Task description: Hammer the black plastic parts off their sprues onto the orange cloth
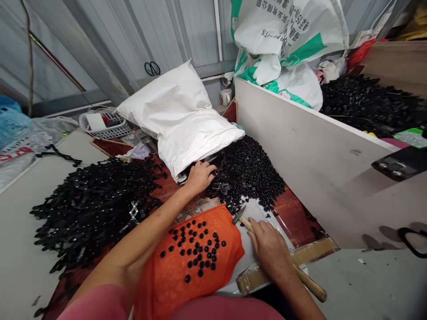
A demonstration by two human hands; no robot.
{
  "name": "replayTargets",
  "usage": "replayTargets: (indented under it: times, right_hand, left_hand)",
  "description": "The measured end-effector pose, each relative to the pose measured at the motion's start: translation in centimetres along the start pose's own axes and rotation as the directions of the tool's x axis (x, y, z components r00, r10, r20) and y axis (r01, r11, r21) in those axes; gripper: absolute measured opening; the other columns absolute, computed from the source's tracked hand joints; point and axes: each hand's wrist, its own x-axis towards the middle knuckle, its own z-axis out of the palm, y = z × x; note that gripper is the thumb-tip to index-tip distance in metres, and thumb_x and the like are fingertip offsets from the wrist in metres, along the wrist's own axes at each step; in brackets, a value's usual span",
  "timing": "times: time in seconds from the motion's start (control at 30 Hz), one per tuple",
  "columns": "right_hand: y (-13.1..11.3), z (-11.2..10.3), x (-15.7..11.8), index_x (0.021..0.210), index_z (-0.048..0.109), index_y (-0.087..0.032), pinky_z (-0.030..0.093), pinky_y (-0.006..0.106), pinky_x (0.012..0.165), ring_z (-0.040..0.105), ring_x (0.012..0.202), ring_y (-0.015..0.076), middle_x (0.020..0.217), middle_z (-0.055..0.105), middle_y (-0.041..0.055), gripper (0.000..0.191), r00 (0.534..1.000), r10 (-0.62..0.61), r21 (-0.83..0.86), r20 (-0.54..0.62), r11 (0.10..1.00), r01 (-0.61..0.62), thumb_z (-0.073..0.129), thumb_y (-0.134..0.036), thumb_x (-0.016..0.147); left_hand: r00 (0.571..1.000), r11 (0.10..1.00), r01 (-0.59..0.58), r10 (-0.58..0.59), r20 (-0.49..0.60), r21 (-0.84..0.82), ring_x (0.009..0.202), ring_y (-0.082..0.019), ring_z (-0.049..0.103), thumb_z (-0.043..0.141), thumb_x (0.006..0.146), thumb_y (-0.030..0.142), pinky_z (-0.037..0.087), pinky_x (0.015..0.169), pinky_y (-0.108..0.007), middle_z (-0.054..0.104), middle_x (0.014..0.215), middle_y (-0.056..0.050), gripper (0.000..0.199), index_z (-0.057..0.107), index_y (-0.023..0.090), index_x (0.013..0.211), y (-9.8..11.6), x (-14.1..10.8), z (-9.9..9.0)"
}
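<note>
My right hand (271,249) is wrapped around the wooden handle of a small hammer (246,222). The green metal head lies beside an orange cloth (160,284) spread over my lap. Several black button-like pieces (200,257) are scattered on that cloth. At the mouth of a white woven sack (180,115), my left hand (200,177) has its fingers curled in among black parts; what they grip, if anything, is hidden. Right of the sack's opening spreads a heap of small black pieces (253,169).
A pile of black branched plastic parts (96,200) lies on the left. A pale board (287,129) stands on the right, with another black heap (373,102) behind it. Farther back are a plastic basket (113,130), a mug (226,97) and a printed green-white sack (290,35).
</note>
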Motion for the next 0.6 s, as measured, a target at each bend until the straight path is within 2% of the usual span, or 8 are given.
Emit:
replayTargets:
  times: [0.1, 0.2, 0.33, 0.47, 0.53, 0.6]
  right_hand:
    - [-0.2, -0.4, 0.2, 0.133, 0.056, -0.020, 0.042, 0.037, 0.076, 0.060, 0.090, 0.0258, 0.097, 0.066, 0.0064, 0.032, 1.000, 0.002, -0.013, 0.014, 1.000, -0.001, 0.057, -0.026, 0.102]
    - [-0.4, -0.9, 0.3, 0.133, 0.057, -0.020, 0.042, 0.037, 0.077, 0.061, 0.092, 0.0258, 0.099, 0.067, 0.0070, 0.032, 0.999, 0.020, -0.014, 0.038, 1.000, -0.019, 0.057, -0.025, 0.102]
    - [-0.6, -1.4, 0.4, 0.132, 0.060, -0.021, 0.042, 0.036, 0.079, 0.062, 0.094, 0.0255, 0.100, 0.067, 0.0068, 0.031, 0.995, 0.055, -0.008, 0.083, 0.998, -0.054, 0.058, -0.027, 0.102]
    - [-0.6, -1.9, 0.5, 0.131, 0.061, -0.022, 0.042, 0.036, 0.079, 0.061, 0.096, 0.0259, 0.100, 0.067, 0.0067, 0.032, 0.992, 0.070, 0.013, 0.105, 0.997, -0.071, 0.059, -0.024, 0.100]
    - [-0.7, -2.0, 0.6, 0.130, 0.062, -0.022, 0.041, 0.036, 0.079, 0.061, 0.096, 0.0263, 0.100, 0.067, 0.0068, 0.031, 0.990, 0.080, 0.030, 0.118, 0.996, -0.084, 0.058, -0.023, 0.099]
    - [-0.7, -2.1, 0.6, 0.126, 0.064, -0.021, 0.041, 0.036, 0.079, 0.062, 0.097, 0.0267, 0.100, 0.067, 0.0072, 0.027, 0.987, 0.089, 0.047, 0.132, 0.994, -0.096, 0.056, -0.022, 0.100]
  left_hand:
    - [1.000, 0.999, 0.002, -0.002, -0.004, -0.039, 0.110, -0.027, 0.058, 0.054, 0.097, 0.029, 0.047, 0.095, -0.040, 0.069, 0.116, -0.007, 0.032, 0.073, 0.031, 0.123, -0.2, -0.3, -1.2]
    - [0.998, 0.997, 0.020, -0.025, -0.065, -0.074, 0.115, -0.025, 0.060, 0.053, 0.098, 0.027, 0.047, 0.101, -0.038, 0.067, 0.127, -0.008, 0.034, 0.073, 0.027, 0.126, -0.5, 0.0, -2.2]
    - [0.989, 0.960, 0.024, -0.064, -0.134, -0.278, 0.119, -0.024, 0.063, 0.051, 0.099, 0.025, 0.048, 0.106, -0.036, 0.071, 0.129, -0.008, 0.036, 0.072, 0.023, 0.128, -0.9, 0.2, -2.9]
    - [0.977, 0.843, 0.012, -0.123, -0.172, -0.537, 0.107, -0.023, 0.069, 0.057, 0.095, 0.030, 0.053, 0.096, -0.033, 0.077, 0.118, -0.005, 0.032, 0.077, 0.025, 0.120, -1.4, -0.1, -3.5]
    - [0.964, 0.737, -0.004, -0.177, -0.199, -0.676, 0.090, -0.019, 0.070, 0.061, 0.092, 0.034, 0.056, 0.081, -0.030, 0.078, 0.114, -0.004, 0.033, 0.077, 0.023, 0.119, -1.7, -0.1, -4.1]
    - [0.935, 0.604, -0.035, -0.262, -0.240, -0.797, 0.076, -0.015, 0.066, 0.063, 0.090, 0.039, 0.053, 0.064, -0.025, 0.077, 0.110, -0.005, 0.039, 0.075, 0.019, 0.122, -1.9, 0.2, -5.0]
